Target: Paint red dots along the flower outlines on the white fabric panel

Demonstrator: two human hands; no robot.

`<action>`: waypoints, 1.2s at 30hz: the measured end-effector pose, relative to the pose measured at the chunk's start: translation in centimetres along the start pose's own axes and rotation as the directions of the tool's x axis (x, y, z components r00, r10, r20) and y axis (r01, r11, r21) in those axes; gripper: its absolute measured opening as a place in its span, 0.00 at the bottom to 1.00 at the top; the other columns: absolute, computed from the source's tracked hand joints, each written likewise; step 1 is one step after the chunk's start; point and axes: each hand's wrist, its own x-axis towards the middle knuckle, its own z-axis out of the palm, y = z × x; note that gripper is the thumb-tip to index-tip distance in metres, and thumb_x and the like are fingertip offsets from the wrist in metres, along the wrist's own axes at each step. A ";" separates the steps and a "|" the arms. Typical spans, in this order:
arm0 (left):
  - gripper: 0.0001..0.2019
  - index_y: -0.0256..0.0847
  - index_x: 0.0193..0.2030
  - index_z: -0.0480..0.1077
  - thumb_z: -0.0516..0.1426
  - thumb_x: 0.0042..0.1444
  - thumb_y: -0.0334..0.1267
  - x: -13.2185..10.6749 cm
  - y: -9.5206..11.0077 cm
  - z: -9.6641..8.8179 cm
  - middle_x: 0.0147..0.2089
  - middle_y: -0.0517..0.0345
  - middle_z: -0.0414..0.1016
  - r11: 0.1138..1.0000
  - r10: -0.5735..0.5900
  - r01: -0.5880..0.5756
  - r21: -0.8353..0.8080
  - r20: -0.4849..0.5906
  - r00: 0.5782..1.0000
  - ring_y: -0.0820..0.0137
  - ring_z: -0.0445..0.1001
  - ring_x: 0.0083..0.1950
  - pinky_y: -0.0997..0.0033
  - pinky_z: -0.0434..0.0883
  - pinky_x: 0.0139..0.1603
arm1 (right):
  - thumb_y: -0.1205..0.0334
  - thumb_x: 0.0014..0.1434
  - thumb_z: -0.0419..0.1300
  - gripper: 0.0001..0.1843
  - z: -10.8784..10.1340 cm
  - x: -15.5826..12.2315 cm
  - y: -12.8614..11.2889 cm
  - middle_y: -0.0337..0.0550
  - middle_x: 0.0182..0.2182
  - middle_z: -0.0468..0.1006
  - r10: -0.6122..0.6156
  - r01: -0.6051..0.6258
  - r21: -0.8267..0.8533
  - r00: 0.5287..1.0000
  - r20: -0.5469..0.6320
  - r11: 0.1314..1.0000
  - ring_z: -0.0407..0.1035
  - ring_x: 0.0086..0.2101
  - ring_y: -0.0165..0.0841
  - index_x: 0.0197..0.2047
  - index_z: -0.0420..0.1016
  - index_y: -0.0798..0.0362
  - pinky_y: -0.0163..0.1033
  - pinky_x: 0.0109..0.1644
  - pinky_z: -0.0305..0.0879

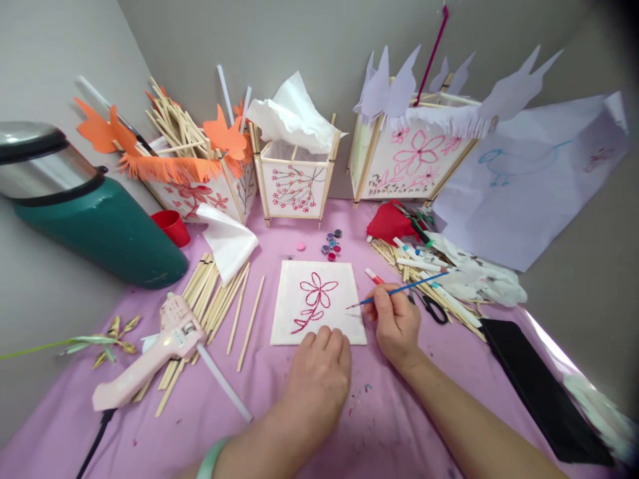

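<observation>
A white square panel lies flat in the middle, bearing a flower with a leafy stem drawn in dark pink dashes. Over its lower edge rests my left hand, fingers curled and held together; whatever is under the fingertips is hidden. In a pinch, my right hand holds a thin blue paintbrush at the panel's right edge. The brush tip points left, close to the panel and right of the flower; I cannot tell if it touches. Small paint pots stand just behind the panel, beside a pink lid.
At left are a pink glue gun, wooden sticks, a green flask and a red cup. Decorated lanterns line the back. Scissors, markers and a black flat object lie right on pink cloth.
</observation>
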 end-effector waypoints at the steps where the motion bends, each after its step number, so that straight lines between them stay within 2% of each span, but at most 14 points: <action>1: 0.11 0.32 0.46 0.68 0.50 0.57 0.27 -0.1 0.1 0.1 0.41 0.49 0.70 1.000 0.002 -0.002 0.021 -0.008 1.000 0.61 0.66 0.41 0.60 0.69 0.39 | 0.62 0.63 0.50 0.11 0.0 0.0 0.0 0.35 0.19 0.71 -0.014 0.014 -0.002 1.000 0.005 1.000 0.64 0.18 0.25 0.31 0.68 0.54 0.32 0.25 0.61; 7: 0.21 0.26 0.56 0.63 0.49 0.54 0.26 -0.5 0.3 0.3 0.50 0.43 0.69 0.998 0.028 -0.027 0.050 -0.014 1.000 0.59 0.66 0.46 0.59 0.68 0.43 | 0.63 0.63 0.50 0.09 0.2 -0.1 0.2 0.36 0.21 0.72 -0.060 0.062 -0.049 0.997 0.049 0.997 0.65 0.19 0.26 0.32 0.68 0.53 0.33 0.26 0.62; 14: 0.22 0.27 0.59 0.61 0.48 0.57 0.27 -1.2 0.4 1.3 0.58 0.44 0.66 0.999 0.017 -0.014 0.040 -0.062 0.998 0.57 0.64 0.53 0.58 0.64 0.51 | 0.63 0.63 0.49 0.11 0.3 0.0 0.2 0.38 0.22 0.74 -0.099 0.105 -0.051 0.989 0.105 0.993 0.66 0.20 0.26 0.31 0.67 0.53 0.33 0.26 0.63; 17: 0.21 0.28 0.59 0.61 0.47 0.59 0.28 -1.3 0.4 1.5 0.59 0.44 0.66 0.999 0.008 -0.005 0.037 -0.084 0.996 0.57 0.64 0.54 0.58 0.63 0.52 | 0.63 0.63 0.50 0.10 0.3 -0.1 0.2 0.37 0.22 0.73 -0.070 0.073 -0.031 0.994 0.086 0.997 0.65 0.20 0.25 0.30 0.67 0.53 0.32 0.25 0.62; 22: 0.21 0.29 0.59 0.61 0.48 0.60 0.31 -1.2 0.5 1.7 0.59 0.45 0.66 1.000 0.013 -0.010 0.029 -0.095 0.995 0.57 0.64 0.53 0.58 0.63 0.50 | 0.60 0.64 0.50 0.10 0.4 -0.1 0.3 0.35 0.19 0.71 0.036 -0.038 0.025 0.998 0.048 0.999 0.63 0.17 0.25 0.33 0.67 0.54 0.31 0.22 0.61; 26: 0.21 0.30 0.60 0.60 0.47 0.62 0.35 -0.9 0.5 2.0 0.58 0.45 0.66 1.000 -0.011 0.012 0.015 -0.107 0.994 0.58 0.64 0.53 0.58 0.63 0.50 | 0.58 0.64 0.50 0.12 0.4 0.1 0.0 0.35 0.17 0.70 0.047 -0.049 0.053 0.998 0.037 0.997 0.62 0.16 0.25 0.32 0.68 0.53 0.31 0.21 0.60; 28: 0.21 0.30 0.60 0.60 0.47 0.62 0.38 -0.7 0.5 1.9 0.58 0.45 0.66 1.000 -0.003 0.003 0.001 -0.074 0.997 0.58 0.64 0.53 0.58 0.63 0.50 | 0.58 0.64 0.50 0.12 0.5 0.1 -0.2 0.36 0.18 0.71 0.054 -0.056 0.044 0.998 0.030 0.997 0.63 0.17 0.26 0.33 0.68 0.53 0.32 0.22 0.61; 32: 0.19 0.31 0.58 0.62 0.44 0.64 0.35 -0.3 0.4 1.2 0.55 0.47 0.68 0.999 -0.020 0.020 -0.032 0.017 1.000 0.62 0.65 0.49 0.62 0.65 0.47 | 0.56 0.63 0.50 0.12 0.4 0.1 0.2 0.39 0.21 0.73 0.081 -0.080 0.066 0.997 -0.008 0.995 0.65 0.19 0.28 0.37 0.69 0.53 0.34 0.24 0.64; 36: 0.18 0.31 0.57 0.62 0.45 0.63 0.35 0.1 0.3 0.4 0.51 0.47 0.69 0.997 -0.028 0.031 -0.073 0.047 0.999 0.63 0.65 0.45 0.62 0.66 0.42 | 0.54 0.62 0.51 0.13 0.4 0.1 1.2 0.43 0.28 0.75 0.089 -0.089 0.031 0.996 -0.010 0.996 0.68 0.24 0.30 0.41 0.70 0.52 0.36 0.28 0.67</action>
